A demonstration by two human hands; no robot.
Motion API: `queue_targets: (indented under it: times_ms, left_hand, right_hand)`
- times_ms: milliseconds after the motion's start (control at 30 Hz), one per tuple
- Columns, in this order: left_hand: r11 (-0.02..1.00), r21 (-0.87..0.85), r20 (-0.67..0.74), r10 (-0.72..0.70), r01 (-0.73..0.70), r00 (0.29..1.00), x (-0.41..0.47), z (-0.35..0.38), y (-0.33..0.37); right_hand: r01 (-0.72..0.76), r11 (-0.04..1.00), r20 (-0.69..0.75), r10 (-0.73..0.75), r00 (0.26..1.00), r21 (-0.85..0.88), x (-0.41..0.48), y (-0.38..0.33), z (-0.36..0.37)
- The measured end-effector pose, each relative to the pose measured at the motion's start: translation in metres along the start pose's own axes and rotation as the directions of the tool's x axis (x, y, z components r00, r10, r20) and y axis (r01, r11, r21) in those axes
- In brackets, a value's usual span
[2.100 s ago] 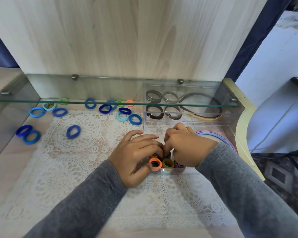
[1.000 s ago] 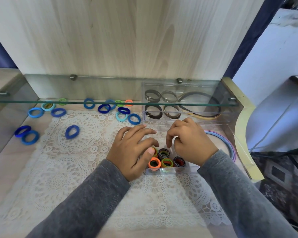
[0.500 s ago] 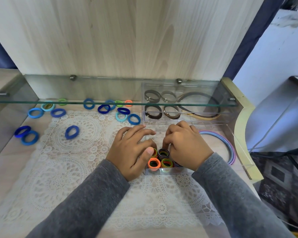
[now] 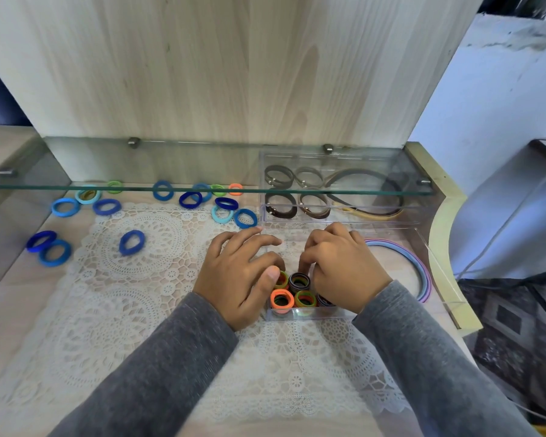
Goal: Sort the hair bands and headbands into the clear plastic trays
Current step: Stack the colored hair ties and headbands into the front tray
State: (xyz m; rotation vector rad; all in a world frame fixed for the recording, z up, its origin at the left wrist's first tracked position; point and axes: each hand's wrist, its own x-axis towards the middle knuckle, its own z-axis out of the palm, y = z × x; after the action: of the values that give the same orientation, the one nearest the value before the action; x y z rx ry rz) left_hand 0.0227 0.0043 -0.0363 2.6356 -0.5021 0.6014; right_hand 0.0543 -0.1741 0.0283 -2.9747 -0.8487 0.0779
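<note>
The small hair bands of orange, green and dark fabric (image 4: 281,299) are stood on edge in tight rows at the near end of the long clear plastic tray (image 4: 312,314), seemingly so that many can be fitted in little room without falling over. The left hand (image 4: 237,279) is placed at the left wall of this tray with its grip spread: the fingers are relaxed and apart, and only the thumb is brought against the outer bands, which is judged to serve as a stop for the row. The right hand (image 4: 344,272) is arched over the right part of the rows with the fingers curled downwards, one fingertip just beside the dark band (image 4: 299,280); whether a band is pinched in this grip cannot be told, as the fingertips are mostly hidden. The packed bands thus lie between the two hands. Pastel plastic headbands (image 4: 421,272) are kept further along the same tray, and brown ones in the second clear tray (image 4: 341,219) behind. Loose blue hair bands (image 4: 131,242) are seen well apart on the wooden worktop (image 4: 10,310), so much sorting is judged to remain
</note>
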Motion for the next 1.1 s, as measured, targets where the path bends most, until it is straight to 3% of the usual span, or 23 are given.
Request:
queue_targets:
  times_ms: [433, 600, 700, 833, 933, 1100]
  left_hand:
    - [1.0, -0.01, -0.003, 0.017, -0.017, 1.0, -0.001, 0.003, -0.002]
    - [1.0, -0.013, -0.096, -0.015, 0.014, 0.995, -0.001, -0.003, 0.0]
    - [0.997, -0.024, -0.21, -0.079, 0.076, 0.974, -0.002, -0.009, -0.002]
    - [0.98, -0.013, -0.303, -0.193, 0.199, 0.933, -0.006, -0.021, -0.011]
    - [0.956, 0.052, -0.287, -0.261, 0.287, 0.922, -0.013, -0.029, -0.026]
    - [0.864, 0.171, -0.224, -0.434, 0.474, 0.873, -0.031, -0.04, -0.05]
  right_hand:
    - [0.003, 1.0, -0.017, -0.003, 1.0, -0.021, -0.002, -0.004, 0.0]
    - [-0.037, 0.999, -0.019, 0.037, 0.999, 0.003, -0.002, -0.003, -0.001]
    - [-0.065, 0.997, -0.075, 0.068, 0.995, 0.042, -0.002, -0.005, 0.001]
    - [-0.05, 0.975, -0.3, 0.115, 0.947, 0.218, 0.003, -0.021, 0.009]
    - [0.021, 0.942, -0.394, 0.119, 0.911, 0.334, 0.009, -0.043, 0.014]
    - [0.135, 0.884, -0.434, 0.084, 0.897, 0.448, 0.021, -0.086, 0.02]
